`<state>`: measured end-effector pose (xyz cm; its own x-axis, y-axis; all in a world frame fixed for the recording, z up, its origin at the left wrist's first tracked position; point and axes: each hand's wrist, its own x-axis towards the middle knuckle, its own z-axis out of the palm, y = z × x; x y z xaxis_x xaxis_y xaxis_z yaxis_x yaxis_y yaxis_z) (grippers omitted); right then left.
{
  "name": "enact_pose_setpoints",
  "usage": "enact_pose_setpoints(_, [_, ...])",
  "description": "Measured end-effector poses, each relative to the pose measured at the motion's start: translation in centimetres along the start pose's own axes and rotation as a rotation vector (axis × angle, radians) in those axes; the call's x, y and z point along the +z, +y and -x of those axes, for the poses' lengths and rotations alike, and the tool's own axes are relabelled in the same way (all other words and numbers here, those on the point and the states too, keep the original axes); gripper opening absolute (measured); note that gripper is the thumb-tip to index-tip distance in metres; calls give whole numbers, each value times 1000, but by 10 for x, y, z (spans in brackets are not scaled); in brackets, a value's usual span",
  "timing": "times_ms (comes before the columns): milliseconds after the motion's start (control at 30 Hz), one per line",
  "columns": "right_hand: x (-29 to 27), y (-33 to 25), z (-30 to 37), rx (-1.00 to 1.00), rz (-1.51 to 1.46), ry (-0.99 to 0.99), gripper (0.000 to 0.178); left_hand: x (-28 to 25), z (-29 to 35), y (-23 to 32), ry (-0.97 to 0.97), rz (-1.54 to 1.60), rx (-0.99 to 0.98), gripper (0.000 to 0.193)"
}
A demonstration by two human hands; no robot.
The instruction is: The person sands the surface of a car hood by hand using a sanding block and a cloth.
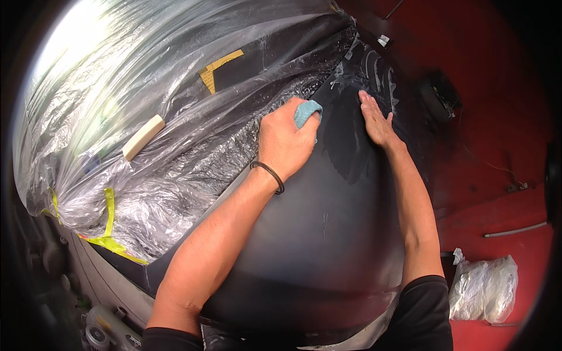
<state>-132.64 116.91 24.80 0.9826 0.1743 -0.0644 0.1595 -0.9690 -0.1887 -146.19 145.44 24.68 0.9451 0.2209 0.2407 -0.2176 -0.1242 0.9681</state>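
Note:
A dark, matte car body panel [316, 234] curves away in front of me, with a darker, wet-looking patch around its upper middle. My left hand [288, 136] is closed around a light blue folded cloth [309, 112], held at the panel's left side by the plastic sheeting. A dark band circles that wrist. Farther right, my right hand [377, 120] lies with fingers stretched out on the panel's surface, near whitish, milky smears [374, 67]. It holds nothing. Small scratch-like marks [325, 225] show lower down on the panel.
Clear plastic sheeting [175, 175] covers the left side, fixed with yellow-green tape [109, 213]. On it lie a beige block [144, 138] and a dark sheet with a yellow edge [225, 62]. A plastic-wrapped bundle [485, 288] and a hose [515, 230] rest on the red floor [486, 146].

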Motion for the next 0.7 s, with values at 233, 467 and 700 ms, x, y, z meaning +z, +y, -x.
enact_pose_setpoints(233, [43, -104, 108, -359, -23, -64, 64, -23, -2, -19, 109, 16, 8, 21])
enact_pose_setpoints(467, [15, -49, -6, -137, 13, 23, 66, -8, -1, -6, 29, 32, 9, 21])
enact_pose_setpoints(700, [43, -128, 47, -293, -45, -9, 65, -23, -5, -18, 123, 44, 13, 23])
